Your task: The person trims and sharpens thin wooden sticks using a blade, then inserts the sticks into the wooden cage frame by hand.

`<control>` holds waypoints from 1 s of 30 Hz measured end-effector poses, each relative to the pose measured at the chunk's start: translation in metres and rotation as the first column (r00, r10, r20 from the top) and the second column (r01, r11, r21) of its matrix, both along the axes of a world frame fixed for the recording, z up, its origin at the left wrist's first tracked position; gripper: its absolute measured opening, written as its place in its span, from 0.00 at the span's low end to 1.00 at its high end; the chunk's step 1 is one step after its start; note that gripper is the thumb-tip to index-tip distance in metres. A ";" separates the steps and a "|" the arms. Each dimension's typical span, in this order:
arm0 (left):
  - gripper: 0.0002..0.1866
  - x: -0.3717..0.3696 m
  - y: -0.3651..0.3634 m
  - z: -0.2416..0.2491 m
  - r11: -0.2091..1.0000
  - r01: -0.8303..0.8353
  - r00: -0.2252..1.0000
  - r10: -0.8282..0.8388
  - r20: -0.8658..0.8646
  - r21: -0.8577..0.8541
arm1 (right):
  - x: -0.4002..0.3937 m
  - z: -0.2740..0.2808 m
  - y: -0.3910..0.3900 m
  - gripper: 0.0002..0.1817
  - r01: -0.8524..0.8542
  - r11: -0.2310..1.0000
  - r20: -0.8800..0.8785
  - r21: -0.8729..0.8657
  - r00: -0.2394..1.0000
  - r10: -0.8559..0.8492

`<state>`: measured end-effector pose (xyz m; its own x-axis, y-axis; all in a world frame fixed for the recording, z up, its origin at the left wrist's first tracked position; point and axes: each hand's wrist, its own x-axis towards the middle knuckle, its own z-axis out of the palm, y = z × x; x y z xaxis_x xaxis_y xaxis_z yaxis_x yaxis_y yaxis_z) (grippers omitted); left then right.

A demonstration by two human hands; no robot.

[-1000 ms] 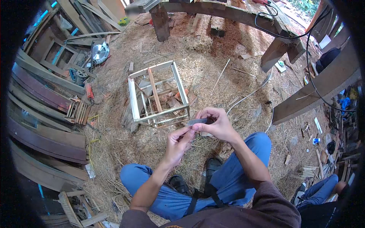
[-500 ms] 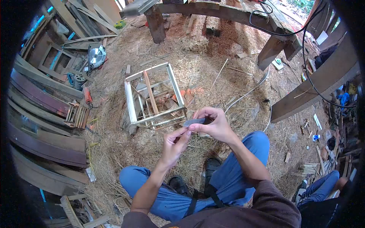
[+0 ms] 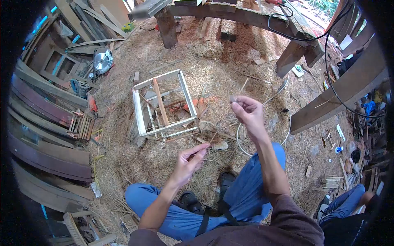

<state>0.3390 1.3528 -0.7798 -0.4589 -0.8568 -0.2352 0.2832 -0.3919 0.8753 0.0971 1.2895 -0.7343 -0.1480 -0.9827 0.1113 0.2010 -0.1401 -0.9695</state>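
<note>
My left hand [image 3: 189, 163] is closed in a pinch over my lap. From its fingertips a thin brownish strip [image 3: 214, 135] sticks up toward the wooden frame. My right hand [image 3: 250, 115] is raised farther forward and to the right, its thumb and fingers pinched on a small grey piece [image 3: 234, 99], mostly covered by the fingertips. Just beyond my left hand stands the open wooden frame [image 3: 188, 96] of pale slats, with one browner bar [image 3: 161, 101] across its top.
A circular saw [image 3: 102, 61] and a red-bodied power tool [image 3: 92, 104] lie at the left beside stacked boards [image 3: 49, 158]. Straw and shavings cover the ground. A heavy timber post [image 3: 336, 98] leans at the right, near a black cable [image 3: 328, 61]. Another person's leg [image 3: 344, 201] shows at lower right.
My hands were together on a flat grey piece and have come apart. The right moved forward and right with a grey piece; the left stayed low, a thin strip now showing at its fingertips.
</note>
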 end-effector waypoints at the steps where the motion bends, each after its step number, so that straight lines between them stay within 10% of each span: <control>1: 0.16 0.001 -0.001 0.004 1.000 -0.003 0.998 0.005 0.055 -0.023 | 0.002 -0.001 0.001 0.09 -0.024 1.000 0.010 0.016 1.000 0.024; 30: 0.11 -0.002 -0.009 0.019 0.988 -0.107 0.990 0.117 0.084 -0.108 | 0.060 -0.028 0.025 0.14 -0.424 0.905 -0.128 0.014 0.897 0.422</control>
<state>0.3372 1.3442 -0.7606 -0.3396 -0.9234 -0.1788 0.2384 -0.2684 0.9333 0.1571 1.3142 -0.7621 0.2977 -0.9476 0.1161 0.1215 -0.0830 -0.9891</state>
